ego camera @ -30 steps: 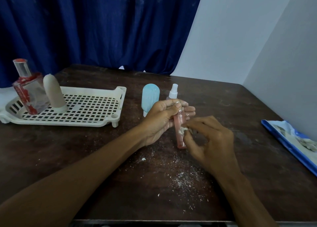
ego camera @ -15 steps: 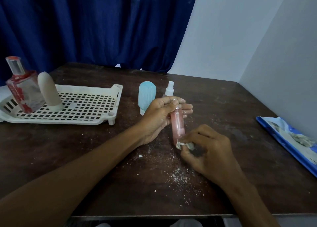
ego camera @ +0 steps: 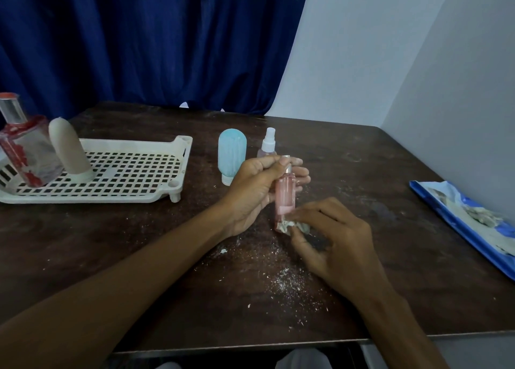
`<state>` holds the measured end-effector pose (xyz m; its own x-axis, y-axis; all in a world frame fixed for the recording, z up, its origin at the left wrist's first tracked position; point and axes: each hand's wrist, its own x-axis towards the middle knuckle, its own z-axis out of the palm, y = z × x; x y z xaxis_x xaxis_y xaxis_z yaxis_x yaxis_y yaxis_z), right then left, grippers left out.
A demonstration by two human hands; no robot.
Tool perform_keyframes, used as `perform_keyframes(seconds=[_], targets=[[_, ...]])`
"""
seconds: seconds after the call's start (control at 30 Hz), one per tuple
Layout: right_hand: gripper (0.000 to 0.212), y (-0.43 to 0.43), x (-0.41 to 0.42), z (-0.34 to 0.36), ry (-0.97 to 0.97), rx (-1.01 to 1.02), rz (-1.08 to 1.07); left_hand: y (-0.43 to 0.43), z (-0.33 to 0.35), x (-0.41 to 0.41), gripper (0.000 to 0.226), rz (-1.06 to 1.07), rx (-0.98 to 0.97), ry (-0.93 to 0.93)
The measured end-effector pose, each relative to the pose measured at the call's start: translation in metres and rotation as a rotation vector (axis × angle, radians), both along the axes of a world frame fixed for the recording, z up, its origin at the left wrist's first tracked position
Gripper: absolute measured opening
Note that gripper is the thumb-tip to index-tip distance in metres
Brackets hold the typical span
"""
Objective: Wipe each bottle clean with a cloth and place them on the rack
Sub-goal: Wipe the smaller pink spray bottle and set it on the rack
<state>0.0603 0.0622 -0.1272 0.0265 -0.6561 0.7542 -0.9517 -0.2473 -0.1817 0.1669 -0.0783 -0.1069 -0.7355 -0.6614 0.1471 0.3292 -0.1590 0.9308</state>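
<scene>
My left hand [ego camera: 257,188] grips the top of a slim pink bottle [ego camera: 284,198], held upright over the table's middle. My right hand [ego camera: 331,246] pinches a small crumpled whitish cloth [ego camera: 292,226] against the bottle's lower end. Behind my hands stand a light blue bottle [ego camera: 232,155], cap down, and a small clear spray bottle [ego camera: 269,142]. The white perforated rack [ego camera: 131,173] lies at the left; on it stand a clear bottle with red marks [ego camera: 26,151] and a cream rounded bottle [ego camera: 69,148].
A blue and white packet [ego camera: 468,223] lies at the table's right edge by the wall. White crumbs [ego camera: 281,282] are scattered on the dark wooden table [ego camera: 111,243] in front of my hands. A dark blue curtain hangs behind.
My right hand with the cloth has slid down the pink bottle from its middle to its lower end. The left hand keeps its hold at the top.
</scene>
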Motion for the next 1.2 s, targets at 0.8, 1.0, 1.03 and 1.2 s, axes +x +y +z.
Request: perform_keyframes(seconds=[0.8, 1.0, 1.03, 1.2], targets=[[0.026, -0.03, 0.003, 0.02, -0.002, -0.046, -0.064, -0.003, 0.001, 0.001, 0.023, 0.014, 0.138, 0.077], [0.019, -0.029, -0.003, 0.025, -0.082, -0.053, -0.101, -0.003, 0.002, 0.0, 0.025, -0.019, 0.139, 0.075], [0.02, -0.032, -0.001, 0.028, -0.092, -0.066, -0.108, -0.002, 0.002, 0.0, 0.024, -0.014, 0.14, 0.077], [0.022, -0.034, 0.006, 0.023, -0.069, -0.089, -0.069, -0.005, 0.002, 0.002, 0.024, -0.015, 0.164, 0.077]])
